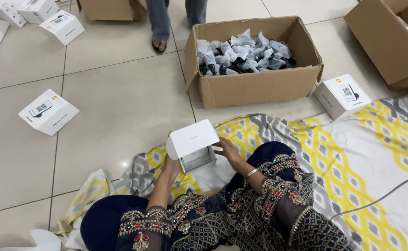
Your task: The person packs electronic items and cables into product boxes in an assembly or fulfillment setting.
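At the bottom of the frame, dark embroidered sleeves are seen, and just above them, in the lower middle, a small white box [192,145] is held off the floor between both hands. The left hand [170,163] is closed around the box's lower left corner from beneath; the right hand [227,149] is laid against its right side with the fingers extended, only loosely curled. A silver bangle [252,172] is worn on the right wrist.

The box is judged to be partway through being closed or opened: its white lid is raised and tilted, and the grey inner tray is exposed below it. What lies inside cannot be made out. The box looks clean, square-edged and undented, plain white on the lid.

Beneath the hands a yellow, grey and white patterned sheet [353,158] is spread over the tiled floor [120,102]. Further up, closed printed boxes are seen: one at the left [48,112], one at the right [342,95], more in the upper left corner [62,26]. An open cardboard carton [255,86], filled with small bagged dark items [243,53], stands in the upper middle, so much work appears to remain. Another person's legs [160,23] are visible at the top edge.
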